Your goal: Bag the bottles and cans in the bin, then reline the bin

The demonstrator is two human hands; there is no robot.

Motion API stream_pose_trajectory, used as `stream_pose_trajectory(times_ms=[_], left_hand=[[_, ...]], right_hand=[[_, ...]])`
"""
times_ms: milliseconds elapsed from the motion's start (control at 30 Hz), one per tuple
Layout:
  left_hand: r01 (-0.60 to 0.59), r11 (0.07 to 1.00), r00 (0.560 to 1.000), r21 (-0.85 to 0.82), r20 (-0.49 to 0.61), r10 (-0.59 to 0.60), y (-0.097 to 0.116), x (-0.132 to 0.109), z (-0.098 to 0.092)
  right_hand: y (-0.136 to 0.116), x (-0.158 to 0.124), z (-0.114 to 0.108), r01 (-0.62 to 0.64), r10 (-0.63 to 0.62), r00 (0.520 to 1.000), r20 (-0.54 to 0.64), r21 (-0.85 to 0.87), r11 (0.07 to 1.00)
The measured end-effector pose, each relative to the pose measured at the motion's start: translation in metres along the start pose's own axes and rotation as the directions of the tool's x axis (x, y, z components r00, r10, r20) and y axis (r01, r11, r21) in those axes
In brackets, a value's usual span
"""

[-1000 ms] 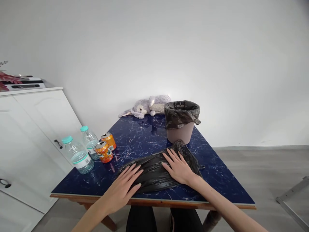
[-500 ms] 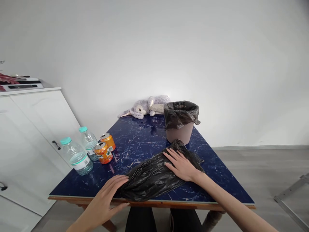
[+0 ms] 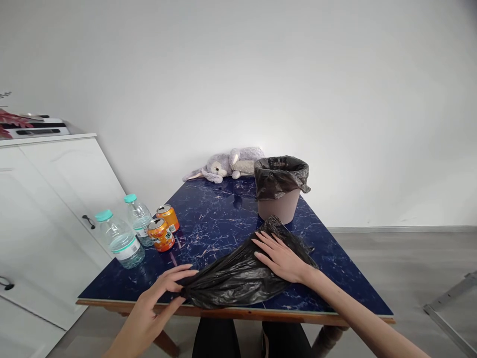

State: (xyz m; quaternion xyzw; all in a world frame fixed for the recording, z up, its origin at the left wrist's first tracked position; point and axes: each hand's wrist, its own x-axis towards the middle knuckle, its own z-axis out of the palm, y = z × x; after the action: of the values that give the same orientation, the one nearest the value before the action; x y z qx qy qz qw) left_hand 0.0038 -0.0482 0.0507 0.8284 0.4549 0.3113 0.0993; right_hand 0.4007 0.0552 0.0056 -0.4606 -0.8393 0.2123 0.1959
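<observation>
Black thin plastic: a bag (image 3: 238, 286), lying crumpled and slanted across the near part of the table (image 3: 219, 214). Its narrowed end sits at the front edge; its far end reaches close to the foot of the bin (image 3: 278, 209), contact not clear. Two bottles (image 3: 125, 246) and two cans (image 3: 161, 235) stand off to the left, well apart from it.

Left hand (image 3: 151, 298): grip pinched, thumb against fingers, on the gathered end. Right hand (image 3: 285, 261): grip released, fingers spread, palm down on the wider part.

Handling, by judgement: very light, limp, no stiffness of its own. Glossy film, likely to slide on the smooth tabletop unless pressed. Will not break, but could stretch or tear under a sharp tug or a fingernail. Best hold: the bunched end, where several layers lie together, with a flat palm as anchor on the broad part. A single layer makes a poor hold.
</observation>
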Motion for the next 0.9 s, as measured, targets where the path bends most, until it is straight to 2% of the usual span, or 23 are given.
stream_pose_trajectory(times_ms=[100,200,267,333,400,467,567,600,667,700,767,900], left_hand=[[0.020,0.999,0.999,-0.032,0.025,-0.019,0.020,0.017,-0.010],[-0.047,0.999,0.999,-0.027,0.017,0.048,0.045,0.041,-0.013],[-0.138,0.990,0.990,-0.020,-0.009,0.138,0.066,0.058,-0.009],[-0.247,0.969,0.969,-0.023,-0.026,0.246,0.089,0.075,-0.001],[-0.329,0.944,0.944,-0.034,-0.023,0.329,0.108,0.089,0.009],[-0.363,0.930,0.932,-0.052,-0.037,0.362,0.119,0.098,0.022],[-0.390,0.920,0.912,-0.026,-0.151,0.382,0.117,0.102,0.041],[-0.415,0.910,0.895,0.005,-0.176,0.409,0.113,0.102,0.047],[-0.475,0.877,0.867,0.075,-0.131,0.480,0.104,0.101,0.058],[-0.501,0.860,0.859,0.098,-0.068,0.508,0.100,0.102,0.063],[-0.523,0.845,0.852,0.113,0.070,0.519,0.092,0.106,0.072],[-0.478,0.873,0.860,0.092,0.251,0.444,0.079,0.119,0.089]], right_hand=[[-0.033,-0.015,-0.008,-0.028,0.050,0.994,-0.095,0.216,0.976],[-0.077,-0.038,-0.008,0.050,-0.038,0.999,-0.036,0.412,0.910],[-0.103,-0.049,0.001,0.114,-0.085,0.993,-0.081,0.470,0.875],[-0.123,-0.055,0.013,0.135,-0.052,0.987,-0.155,0.588,0.798],[-0.133,-0.056,0.025,0.090,0.058,0.983,-0.171,0.743,0.663],[-0.134,-0.056,0.032,-0.026,0.236,0.967,-0.099,0.879,0.476],[-0.123,-0.057,0.030,-0.158,0.494,0.863,0.104,0.985,0.069],[-0.118,-0.057,0.027,-0.148,0.530,0.832,0.163,0.986,-0.072],[-0.109,-0.055,0.020,-0.088,0.521,0.823,0.228,0.956,-0.279],[-0.104,-0.053,0.017,-0.060,0.502,0.832,0.235,0.938,-0.341],[-0.096,-0.048,0.012,-0.020,0.478,0.847,0.232,0.913,-0.408],[-0.078,-0.035,0.005,-0.030,0.480,0.838,0.259,0.901,-0.433]])
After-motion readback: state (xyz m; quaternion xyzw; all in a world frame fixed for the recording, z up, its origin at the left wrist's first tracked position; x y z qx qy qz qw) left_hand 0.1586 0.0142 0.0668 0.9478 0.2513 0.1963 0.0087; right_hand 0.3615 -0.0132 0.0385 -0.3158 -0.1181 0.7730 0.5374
